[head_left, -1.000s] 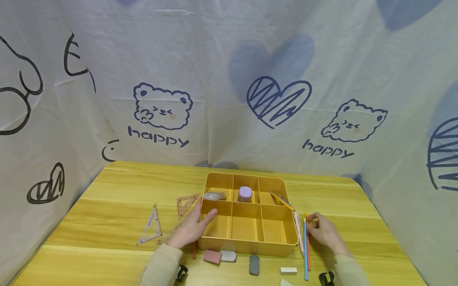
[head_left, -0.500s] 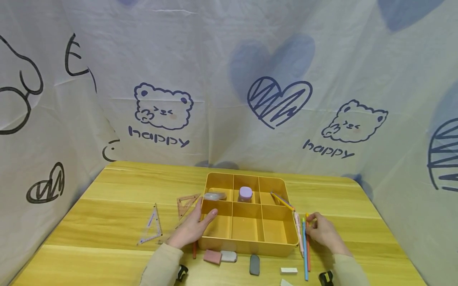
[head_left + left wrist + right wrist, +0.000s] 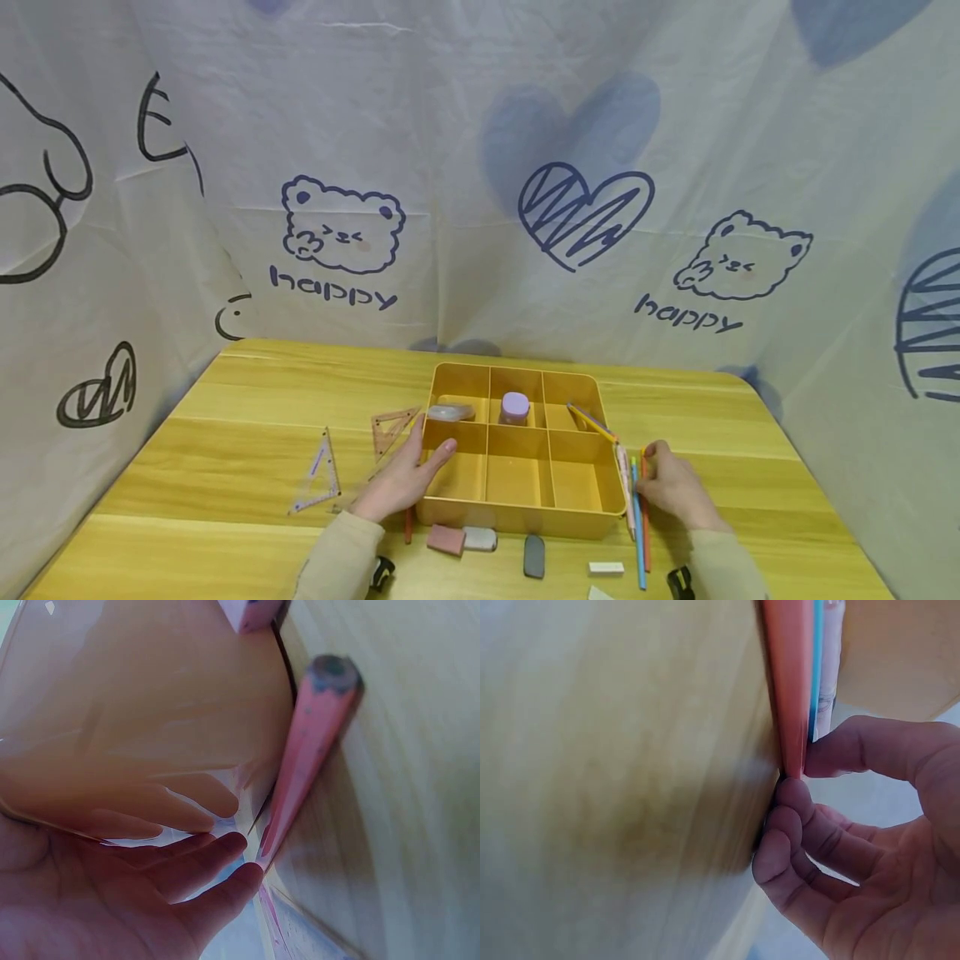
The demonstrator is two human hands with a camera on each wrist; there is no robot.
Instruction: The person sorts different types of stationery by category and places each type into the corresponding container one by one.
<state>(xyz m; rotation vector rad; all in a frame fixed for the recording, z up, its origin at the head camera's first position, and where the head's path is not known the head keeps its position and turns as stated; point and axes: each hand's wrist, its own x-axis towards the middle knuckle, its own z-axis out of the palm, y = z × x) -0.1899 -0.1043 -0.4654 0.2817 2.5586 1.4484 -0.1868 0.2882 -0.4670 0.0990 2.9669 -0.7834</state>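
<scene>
lowest white block cut off, pinched pencil partly hidden

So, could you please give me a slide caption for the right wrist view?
Right hand pinches a red pencil beside a blue pencil.

A slim red pencil lies right of the six-compartment yellow box.

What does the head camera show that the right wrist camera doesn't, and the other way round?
Only the head view: the bear drawings, left hand, lilac-topped item and gray eraser.
Only the right wrist view: the palm side of the right hand, with fingertips curled at the red pencil.
Both: that hand and pencil, the blue pencil, pink pen, yellow tray and wooden table.
</scene>
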